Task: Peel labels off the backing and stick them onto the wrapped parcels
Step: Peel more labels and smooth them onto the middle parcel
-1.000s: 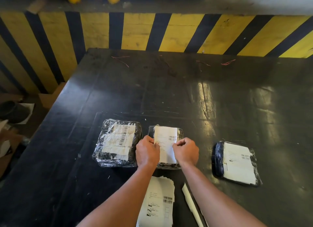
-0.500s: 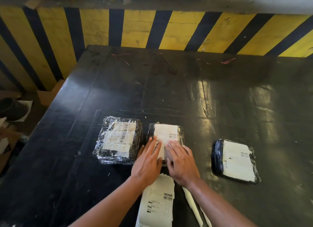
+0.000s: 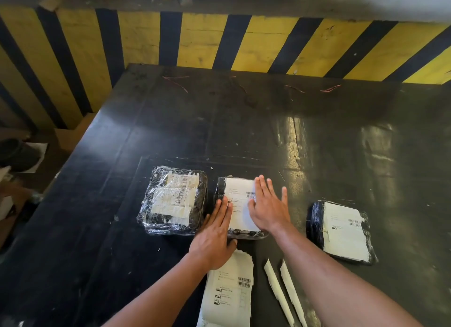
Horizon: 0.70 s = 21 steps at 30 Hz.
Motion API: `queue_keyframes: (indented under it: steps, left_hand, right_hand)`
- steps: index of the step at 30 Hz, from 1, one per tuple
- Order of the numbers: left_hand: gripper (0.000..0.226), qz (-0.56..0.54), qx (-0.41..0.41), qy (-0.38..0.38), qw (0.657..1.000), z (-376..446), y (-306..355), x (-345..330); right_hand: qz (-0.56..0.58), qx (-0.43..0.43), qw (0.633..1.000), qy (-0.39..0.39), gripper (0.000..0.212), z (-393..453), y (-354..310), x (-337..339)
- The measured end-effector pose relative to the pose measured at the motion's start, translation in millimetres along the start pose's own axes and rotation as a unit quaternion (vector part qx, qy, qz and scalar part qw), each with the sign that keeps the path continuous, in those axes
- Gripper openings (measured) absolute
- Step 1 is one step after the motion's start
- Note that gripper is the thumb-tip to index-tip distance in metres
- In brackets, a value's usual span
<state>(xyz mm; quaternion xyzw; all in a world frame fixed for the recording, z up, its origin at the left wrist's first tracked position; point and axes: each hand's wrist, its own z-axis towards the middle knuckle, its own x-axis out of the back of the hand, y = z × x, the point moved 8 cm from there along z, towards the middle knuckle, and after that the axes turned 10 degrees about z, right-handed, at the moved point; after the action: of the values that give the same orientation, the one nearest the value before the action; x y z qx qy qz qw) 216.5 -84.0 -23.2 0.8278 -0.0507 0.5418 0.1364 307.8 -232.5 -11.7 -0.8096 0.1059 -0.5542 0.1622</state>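
Note:
Three black parcels in clear wrap lie in a row on the dark table [image 3: 244, 121]. The middle parcel [image 3: 220, 187] carries a white label [image 3: 240, 204] on top. My left hand [image 3: 216, 234] lies flat on the label's left edge, fingers together. My right hand [image 3: 267, 204] presses flat on the label's right side, fingers spread. The left parcel [image 3: 172, 201] shows older crumpled labels under its wrap. The right parcel [image 3: 341, 231] has a white label stuck on it. A stack of label sheets [image 3: 229, 295] sits at the near edge, partly under my left wrist.
Two peeled backing strips [image 3: 284, 292] lie right of the label stack. A yellow and black striped wall [image 3: 219, 41] stands behind the table. Cardboard [image 3: 70, 136] and clutter sit on the floor at the left. Thin red wire scraps [image 3: 329, 89] lie at the table's far side.
My hands went from pinching the label's lower part to lying flat on it. They slid apart and up over the label, the right hand moving to its far right side.

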Motion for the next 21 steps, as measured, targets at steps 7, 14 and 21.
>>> queue_keyframes:
  steps: [7,14,21]
  left_hand:
    - [0.105,0.032,-0.004,-0.022,0.999,-0.1,2.7,-1.4]
    - [0.107,0.015,-0.012,-0.023,1.000,1.6,-1.8,-0.5]
    - [0.106,0.004,-0.004,-0.038,0.999,0.9,3.0,1.8]
  right_hand:
    - [-0.041,0.127,0.991,-0.017,0.066,-31.2,-28.6,-14.7]
    - [-0.065,0.068,0.995,0.020,0.074,-44.6,6.3,-8.2]
    - [-0.044,0.154,0.987,-0.025,0.069,-72.2,-24.1,-29.7]
